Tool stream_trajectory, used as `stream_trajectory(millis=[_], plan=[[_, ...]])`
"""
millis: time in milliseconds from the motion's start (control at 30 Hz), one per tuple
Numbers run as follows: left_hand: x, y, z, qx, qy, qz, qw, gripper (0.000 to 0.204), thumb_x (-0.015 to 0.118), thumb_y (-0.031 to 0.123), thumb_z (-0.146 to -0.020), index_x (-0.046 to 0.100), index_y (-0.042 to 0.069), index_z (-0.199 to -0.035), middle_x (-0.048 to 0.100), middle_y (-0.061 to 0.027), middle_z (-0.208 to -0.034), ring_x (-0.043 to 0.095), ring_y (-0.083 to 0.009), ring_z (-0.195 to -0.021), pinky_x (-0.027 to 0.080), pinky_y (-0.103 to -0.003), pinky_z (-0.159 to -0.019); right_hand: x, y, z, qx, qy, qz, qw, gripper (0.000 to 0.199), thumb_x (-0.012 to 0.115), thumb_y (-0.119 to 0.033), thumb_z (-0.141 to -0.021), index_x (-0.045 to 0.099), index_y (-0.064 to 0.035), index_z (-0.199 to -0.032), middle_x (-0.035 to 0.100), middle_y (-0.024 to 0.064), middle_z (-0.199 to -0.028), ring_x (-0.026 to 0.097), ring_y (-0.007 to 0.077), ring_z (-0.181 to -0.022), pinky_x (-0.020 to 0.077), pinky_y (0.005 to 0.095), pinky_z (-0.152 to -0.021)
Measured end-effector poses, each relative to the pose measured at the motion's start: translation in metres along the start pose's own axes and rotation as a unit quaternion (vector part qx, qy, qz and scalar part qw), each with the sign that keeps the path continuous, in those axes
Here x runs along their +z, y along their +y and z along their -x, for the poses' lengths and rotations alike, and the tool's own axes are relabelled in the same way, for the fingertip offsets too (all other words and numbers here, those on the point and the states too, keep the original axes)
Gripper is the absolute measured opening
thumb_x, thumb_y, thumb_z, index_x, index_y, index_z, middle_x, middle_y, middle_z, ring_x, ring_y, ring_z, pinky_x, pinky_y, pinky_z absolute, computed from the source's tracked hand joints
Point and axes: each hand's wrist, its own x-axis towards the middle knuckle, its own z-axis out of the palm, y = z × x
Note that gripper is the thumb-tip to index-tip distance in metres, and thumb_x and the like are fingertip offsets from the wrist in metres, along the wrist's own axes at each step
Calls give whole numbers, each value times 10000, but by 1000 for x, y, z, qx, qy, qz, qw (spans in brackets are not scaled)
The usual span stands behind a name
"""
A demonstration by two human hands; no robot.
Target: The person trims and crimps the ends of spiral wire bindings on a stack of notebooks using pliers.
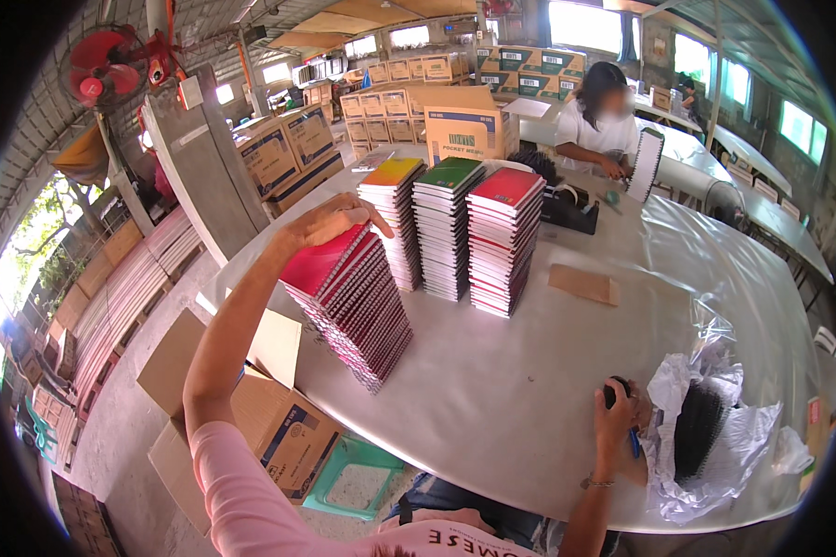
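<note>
My left hand (336, 221) lies over the top of a tall, leaning stack of red spiral notebooks (353, 316), its fingers stretched out toward the far side. Behind it stand three more notebook stacks: one topped in yellow (392, 223), one in green (449, 232), one in red (506, 246). At the right, near the table's front edge, my right hand (613, 418) is closed around a small black rounded object (615, 392), whose kind I cannot make out. Beside that hand, crumpled clear plastic (669, 455) surrounds a bundle of black spiral coils (698, 432).
A flat brown cardboard piece (582, 284) lies on the plastic-covered table (492, 371). An open carton (283, 432) and a green plastic stool (355, 478) stand below its left edge. Across the table, a person (604, 125) handles a notebook (646, 165) near a black holder (571, 209).
</note>
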Motion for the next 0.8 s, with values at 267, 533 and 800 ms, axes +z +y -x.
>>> stream_trajectory(millis=[267,533,800], plan=[[12,-12,0,45,12,12,999,399,455,270,-915,761,29,-1004,573,-126,-891,526,-243,-934,395,-364,-944,-1,15,-15,-87,75,-176,978,186,654,-192,-868,683,-43,-975,686,112,-999,600,317,-1014,434,399,-939],[16,-7,-2,39,-17,-10,999,378,485,272,-926,766,29,-995,562,-123,-861,520,-227,-899,395,-357,-896,-6,11,-11,-40,43,-177,983,248,680,-218,-843,683,-45,-1022,671,126,-1056,590,336,-1015,438,406,-949],[28,-6,-1,45,13,-44,998,374,474,266,-938,759,27,-973,575,-113,-938,516,-241,-957,384,-365,-950,-8,16,-10,21,-52,-282,958,338,681,-290,-856,671,-72,-1114,665,152,-1106,543,384,-1125,408,413,-1013]])
